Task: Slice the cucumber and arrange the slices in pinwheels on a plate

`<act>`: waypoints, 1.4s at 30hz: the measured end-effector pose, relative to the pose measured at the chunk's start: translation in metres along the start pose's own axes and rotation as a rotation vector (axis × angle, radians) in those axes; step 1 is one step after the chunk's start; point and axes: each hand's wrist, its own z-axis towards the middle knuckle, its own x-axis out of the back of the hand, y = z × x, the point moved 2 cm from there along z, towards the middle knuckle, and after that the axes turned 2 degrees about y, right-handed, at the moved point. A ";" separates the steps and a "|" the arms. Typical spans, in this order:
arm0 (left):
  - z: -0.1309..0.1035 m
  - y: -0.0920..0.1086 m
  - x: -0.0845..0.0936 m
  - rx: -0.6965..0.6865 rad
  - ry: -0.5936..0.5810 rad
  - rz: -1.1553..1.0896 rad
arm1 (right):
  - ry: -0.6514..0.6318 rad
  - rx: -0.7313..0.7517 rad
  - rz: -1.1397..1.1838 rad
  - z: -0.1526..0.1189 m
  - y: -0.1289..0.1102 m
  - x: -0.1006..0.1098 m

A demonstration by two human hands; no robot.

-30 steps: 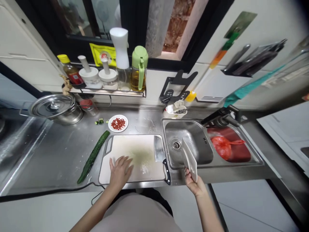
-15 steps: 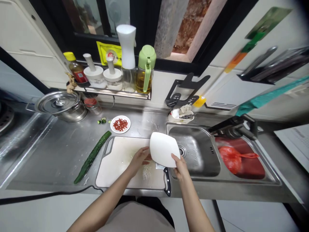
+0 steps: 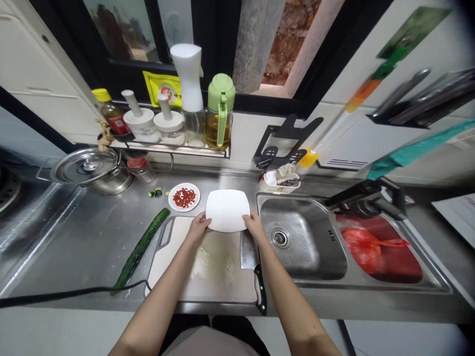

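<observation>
A white rounded-square plate [image 3: 227, 210] is held level over the far edge of the cutting board [image 3: 215, 291]. My left hand [image 3: 199, 227] grips its left edge, and my right hand [image 3: 254, 225] grips its right edge. On the board's right side lies a knife [image 3: 261, 289] with a black handle, its blade partly behind my right forearm. Left of the board rests a long cucumber [image 3: 139, 252]. Small red pieces fill a round white dish [image 3: 184, 197] just left of the plate, near some cucumber bits [image 3: 158, 191].
A double sink [image 3: 304, 242] is on the right, with a red bag [image 3: 361, 249] in its far basin. A lidded steel pot [image 3: 107, 180] stands back left. Bottles and jars line a wall rack [image 3: 174, 148]. A black cable [image 3: 74, 293] crosses the front left.
The plate has moved left and away from me, from the sink side to the board's far edge. My left hand has taken hold of its left edge; my right hand still holds it.
</observation>
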 end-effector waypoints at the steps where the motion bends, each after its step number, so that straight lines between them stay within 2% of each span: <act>1: 0.009 0.001 0.003 -0.015 0.037 0.077 | -0.010 0.017 -0.055 0.008 0.000 -0.001; 7: 0.041 0.012 0.012 -0.133 0.200 0.694 | -0.081 0.092 -0.323 0.032 -0.002 -0.001; 12: 0.047 0.020 0.006 -0.191 0.231 0.975 | -0.110 0.116 -0.423 0.043 -0.003 -0.003; 17: 0.051 0.024 0.003 -0.186 0.231 1.080 | -0.136 0.107 -0.536 0.050 -0.003 -0.008; 24: 0.055 0.026 0.002 -0.111 0.233 1.255 | -0.188 0.060 -0.658 0.051 -0.008 -0.012; 42: 0.056 0.020 -0.001 -0.165 0.242 1.223 | -0.203 0.016 -0.737 0.052 -0.014 -0.014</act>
